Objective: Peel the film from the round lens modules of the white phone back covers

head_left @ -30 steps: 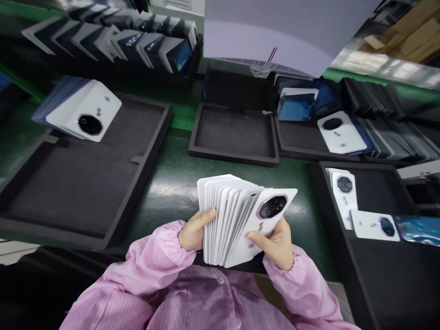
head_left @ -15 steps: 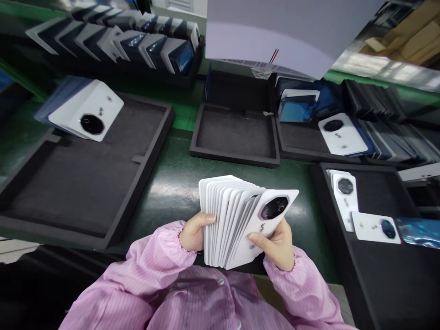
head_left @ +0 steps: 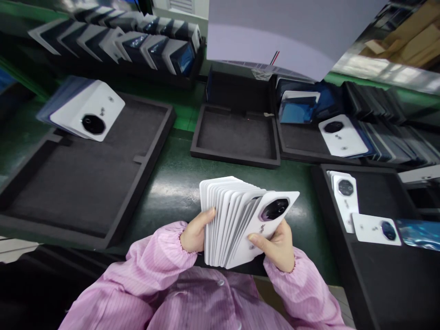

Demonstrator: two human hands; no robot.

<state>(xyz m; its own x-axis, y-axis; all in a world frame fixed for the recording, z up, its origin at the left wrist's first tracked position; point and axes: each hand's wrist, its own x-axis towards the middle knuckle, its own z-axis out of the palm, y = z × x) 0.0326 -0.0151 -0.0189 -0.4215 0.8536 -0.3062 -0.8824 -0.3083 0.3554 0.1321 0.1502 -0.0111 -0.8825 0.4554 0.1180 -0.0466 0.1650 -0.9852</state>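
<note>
White cover stack [head_left: 237, 220], two hands

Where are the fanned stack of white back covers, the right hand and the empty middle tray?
fanned stack of white back covers [head_left: 237, 220], head view, front cover's face
right hand [head_left: 277, 245], head view, back of hand
empty middle tray [head_left: 233, 160], head view, near rim

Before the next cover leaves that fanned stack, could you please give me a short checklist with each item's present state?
1. Left hand grips the stack of white covers: ok.
2. Right hand holds the front cover, thumb on its face: ok.
3. Covers fanned apart, not stuck: ok.
4. Small middle tray has bare floor: ok.
5. Front cover's lens clean: cannot tell.
</note>
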